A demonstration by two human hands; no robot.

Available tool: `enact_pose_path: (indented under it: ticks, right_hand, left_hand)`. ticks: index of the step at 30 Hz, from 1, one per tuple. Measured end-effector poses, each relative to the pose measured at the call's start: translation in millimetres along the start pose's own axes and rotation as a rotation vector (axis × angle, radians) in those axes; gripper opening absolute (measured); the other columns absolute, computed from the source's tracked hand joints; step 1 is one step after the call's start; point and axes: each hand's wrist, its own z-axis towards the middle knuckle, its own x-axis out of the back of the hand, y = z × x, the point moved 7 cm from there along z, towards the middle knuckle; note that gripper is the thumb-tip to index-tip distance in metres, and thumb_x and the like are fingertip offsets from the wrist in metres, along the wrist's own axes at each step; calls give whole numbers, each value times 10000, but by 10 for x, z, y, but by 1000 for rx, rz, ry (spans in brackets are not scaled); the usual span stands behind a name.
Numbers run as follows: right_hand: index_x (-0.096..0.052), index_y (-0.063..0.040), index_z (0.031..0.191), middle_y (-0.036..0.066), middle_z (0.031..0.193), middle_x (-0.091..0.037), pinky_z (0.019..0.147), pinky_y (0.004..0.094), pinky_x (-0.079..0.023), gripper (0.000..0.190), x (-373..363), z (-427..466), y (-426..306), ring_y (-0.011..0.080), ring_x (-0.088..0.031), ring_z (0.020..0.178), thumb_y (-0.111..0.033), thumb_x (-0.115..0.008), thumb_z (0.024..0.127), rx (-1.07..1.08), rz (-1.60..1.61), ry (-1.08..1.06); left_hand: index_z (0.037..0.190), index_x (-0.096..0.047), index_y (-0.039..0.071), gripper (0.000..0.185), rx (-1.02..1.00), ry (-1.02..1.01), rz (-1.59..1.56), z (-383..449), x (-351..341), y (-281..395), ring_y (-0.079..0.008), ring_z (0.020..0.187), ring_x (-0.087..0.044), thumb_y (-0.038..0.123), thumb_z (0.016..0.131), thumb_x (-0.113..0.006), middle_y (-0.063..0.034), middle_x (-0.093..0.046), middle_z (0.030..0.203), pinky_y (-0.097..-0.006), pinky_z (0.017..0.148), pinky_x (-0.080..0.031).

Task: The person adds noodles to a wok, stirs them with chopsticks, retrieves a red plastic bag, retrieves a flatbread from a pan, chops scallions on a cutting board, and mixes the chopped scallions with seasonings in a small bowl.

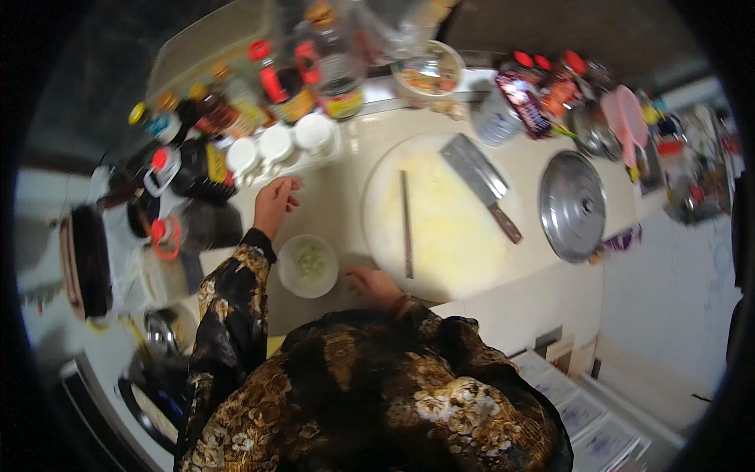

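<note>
My left hand (272,205) is above the counter, just in front of the white lidded seasoning jars (276,143). Its fingers are loosely bent and nothing shows in them. Below it stands a small pale bowl (287,276) with chopped, pale green pieces (311,261) in it. My right hand (377,288) is between this bowl and the round cutting board (454,259), fingers slightly apart, apparently holding nothing. On the board lie dark chopsticks (406,224), pointing away from me. A cleaver (476,168) with a wooden handle rests slantwise on the board's right part.
Bottles of sauce (282,82) and a large clear jug (336,71) line the back left. Dark jugs (209,224) stand left. Behind the board is a tub (429,74). A metal lid (572,206) lies right, near a pink strainer or ladle (624,118).
</note>
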Motion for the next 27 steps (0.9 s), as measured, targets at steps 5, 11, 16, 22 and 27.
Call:
enact_pose_path:
  ticks: [5,11,16,22,27]
  right_hand:
    - [-586,-55,1257,120,936,-711,778,347,-528,322,159,-54,-75,240,-675,839,-215,-500,991,94,40,123]
    - [-599,-39,1233,101,897,-700,754,321,-533,288,276,-220,77,182,-660,792,-186,-503,1004,51,214,263]
    - [-612,-45,1218,90,894,-700,749,314,-539,274,293,-206,98,173,-659,784,-184,-502,1009,-3,261,302]
    - [-584,-46,1201,101,891,-692,739,327,-526,259,303,-120,66,220,-670,794,-185,-509,995,4,278,288]
    - [-590,-53,1193,92,876,-683,730,335,-522,251,331,-57,6,224,-658,774,-178,-499,995,41,292,286]
  left_hand:
    - [1113,-611,54,358,108,49,-260,514,-484,-71,-110,707,-595,387,1009,-532,-12,-625,972,-257,636,-472]
    - [885,-535,65,379,69,153,-239,833,-626,-247,-111,627,-569,430,980,-572,-41,-598,754,-246,539,-437]
    - [994,-565,96,346,175,270,-336,847,-684,-329,-93,599,-529,439,1000,-520,6,-565,753,-234,531,-416]
    - [915,-618,115,407,252,132,-402,793,-715,-330,-81,599,-525,476,1017,-459,28,-587,760,-229,517,-411]
    - [823,-593,143,416,305,55,-532,769,-828,-271,-63,576,-457,487,1018,-462,61,-522,701,-202,517,-345]
